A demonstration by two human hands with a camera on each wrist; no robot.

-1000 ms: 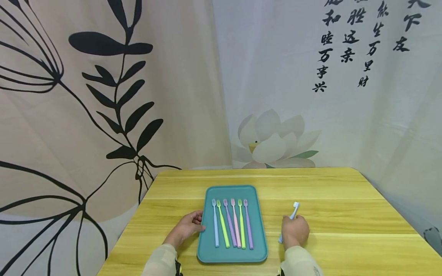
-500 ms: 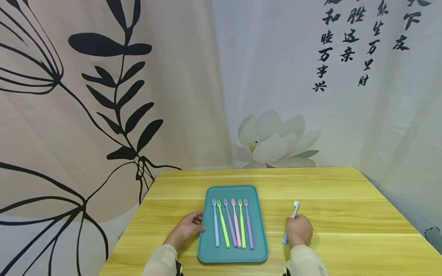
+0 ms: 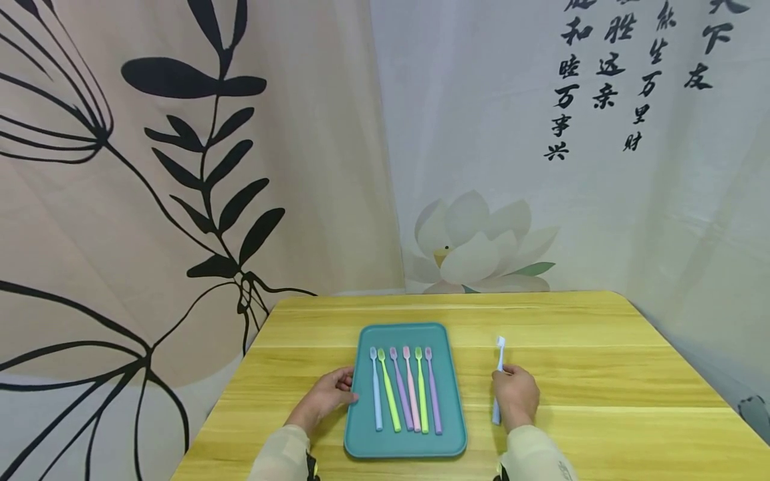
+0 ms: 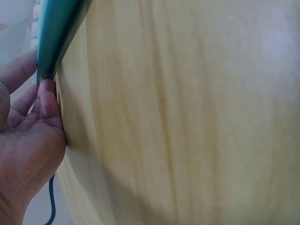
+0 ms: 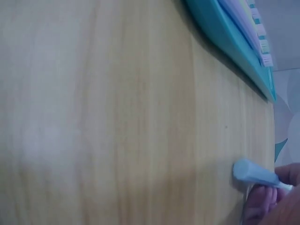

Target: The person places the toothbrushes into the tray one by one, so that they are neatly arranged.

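Observation:
My left hand [image 3: 325,399] holds the left edge of a teal tray [image 3: 405,445], thumb at the rim and the other fingers curled by its side. In the left wrist view the fingers [image 4: 49,103] reach under the tray's edge [image 4: 55,37]. Several toothbrushes lie side by side on the tray, heads away from me: a blue one [image 3: 376,394], green ones, purple ones and a pink one [image 3: 412,391]. Right of the tray, my right hand [image 3: 517,395] grips a light blue toothbrush [image 3: 496,411] by its handle, white bristles pointing away. The handle's end [image 5: 248,171] shows in the right wrist view.
Tray and hands are over a yellow wood-grain table [image 3: 601,374]. A cloth backdrop [image 3: 325,167] with plant prints, a lotus and dark characters hangs behind it. A dark cable [image 4: 51,201] dangles beyond the table edge in the left wrist view.
My right hand has shifted slightly right, then back left, and the blue toothbrush has turned from slanting right to nearly straight ahead. The left hand and tray have not moved.

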